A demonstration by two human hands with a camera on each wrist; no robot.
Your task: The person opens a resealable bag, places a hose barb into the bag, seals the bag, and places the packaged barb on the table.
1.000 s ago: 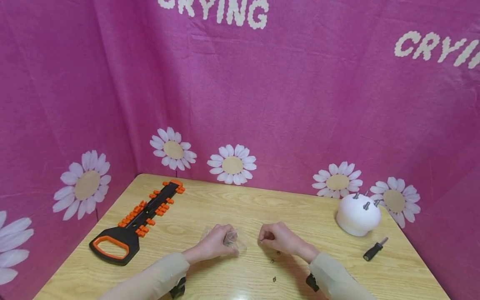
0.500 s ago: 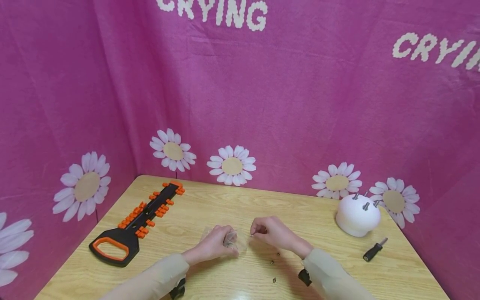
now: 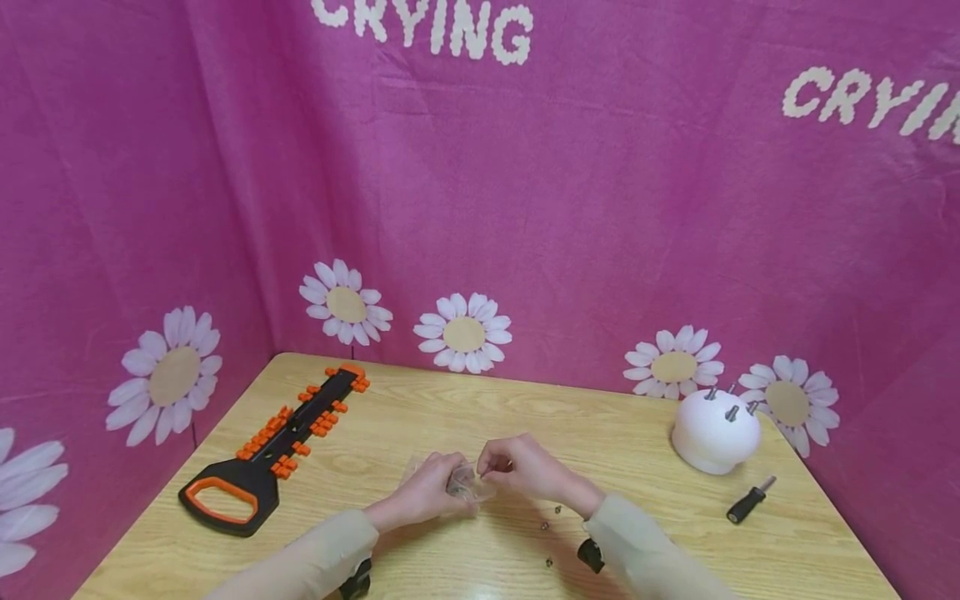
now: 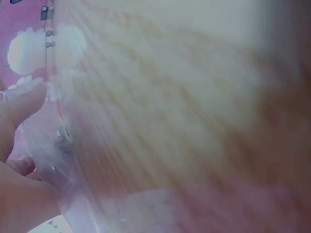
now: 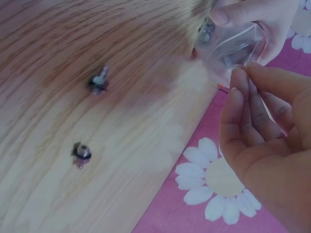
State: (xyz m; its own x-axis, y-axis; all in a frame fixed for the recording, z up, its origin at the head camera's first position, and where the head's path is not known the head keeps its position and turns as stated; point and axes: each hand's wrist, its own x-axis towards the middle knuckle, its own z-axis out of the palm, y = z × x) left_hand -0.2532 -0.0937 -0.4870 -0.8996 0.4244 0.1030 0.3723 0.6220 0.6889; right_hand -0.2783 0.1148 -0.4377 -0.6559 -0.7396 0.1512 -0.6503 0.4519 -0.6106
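In the head view my left hand [image 3: 427, 490] grips a clear plastic bag [image 3: 462, 478] at the table's middle. Its mouth gapes toward the right, and metal bits [image 5: 206, 31] show through the film in the right wrist view. My right hand [image 3: 531, 468] has come up to the bag, thumb and fingertips pinched together right at its mouth. Between them is a tiny metal screw, mostly covered by the fingertips. Near my right forearm, a few small screws [image 3: 545, 526] lie loose on the wood; two of them, one long screw [image 5: 99, 80] and one stubby screw [image 5: 81, 154], appear closer up.
A black and orange rack [image 3: 288, 433] with a loop handle lies at the left of the wooden table [image 3: 465, 400]. At the right stand a white dome [image 3: 716, 433] with metal bits stuck in its top and a black-handled screwdriver [image 3: 750, 500]. Pink cloth [image 3: 555, 208] hangs behind.
My right hand has moved left from beside the bag to its mouth, fingers still pinched. The left hand and bag have stayed in place.
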